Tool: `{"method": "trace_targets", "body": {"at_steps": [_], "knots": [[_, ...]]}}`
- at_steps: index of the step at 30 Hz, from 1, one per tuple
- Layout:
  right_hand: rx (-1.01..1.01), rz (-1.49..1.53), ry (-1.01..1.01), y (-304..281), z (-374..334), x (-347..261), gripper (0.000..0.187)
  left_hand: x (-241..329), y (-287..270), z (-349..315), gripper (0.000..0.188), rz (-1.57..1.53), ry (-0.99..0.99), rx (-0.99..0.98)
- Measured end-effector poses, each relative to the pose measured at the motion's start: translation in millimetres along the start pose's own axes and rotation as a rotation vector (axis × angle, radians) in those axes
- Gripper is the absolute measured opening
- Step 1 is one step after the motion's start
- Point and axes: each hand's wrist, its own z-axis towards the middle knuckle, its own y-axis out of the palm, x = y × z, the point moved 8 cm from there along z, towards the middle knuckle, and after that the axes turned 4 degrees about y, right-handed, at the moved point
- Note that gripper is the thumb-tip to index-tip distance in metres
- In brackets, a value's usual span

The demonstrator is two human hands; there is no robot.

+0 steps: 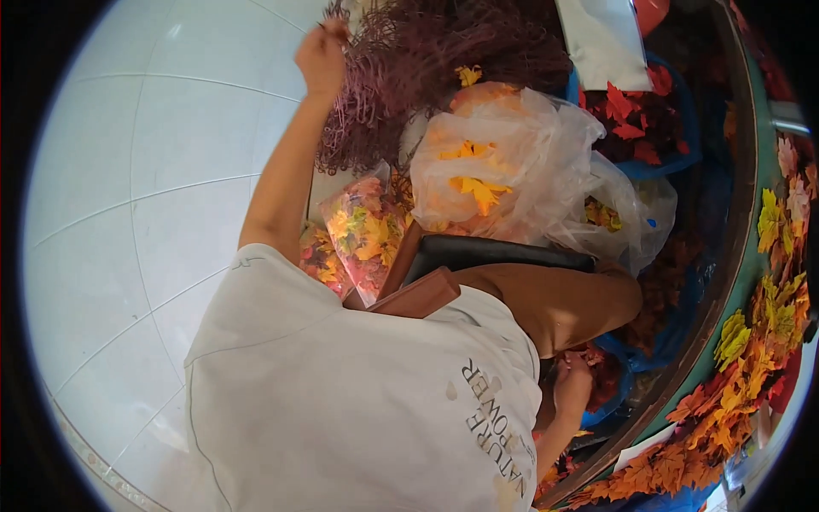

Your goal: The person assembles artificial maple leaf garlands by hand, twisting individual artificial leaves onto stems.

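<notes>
My left arm reaches out to the far left, where my left hand (322, 58) is closed on a thin brown-purple strand (336, 12). Beside that hand spreads a large heap of brown-purple, wiry, stem-like strands (409, 81). My right hand (573, 381) is low at the right, past my knee, its fingers bent together at a blue bag (625, 384) of dark red artificial leaves (604, 375). Whatever is between the right fingers is too small to make out. A clear plastic bag (546, 136) with yellow and orange artificial maple leaves lies between the heap and my leg.
Flat packs of colourful leaves (365, 224) lie next to a brown wooden seat piece (418, 294). Another blue bag (689, 128) holds red leaves (627, 111). A green-edged table (740, 282) carries leaf garlands (759, 375) at the right. White tiled floor (136, 213) extends left.
</notes>
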Motion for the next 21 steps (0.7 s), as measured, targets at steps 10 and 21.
{"method": "trace_targets", "body": {"at_steps": [10, 21], "knots": [[0.244, 0.531, -0.576, -158, 73, -197, 0.030, 173, -53, 101, 0.021, -0.541, 0.079, 0.180], [0.108, 0.803, -0.886, -150, 161, -439, 0.029, 149, -45, 66, 0.026, -0.481, 0.021, 0.045]]}}
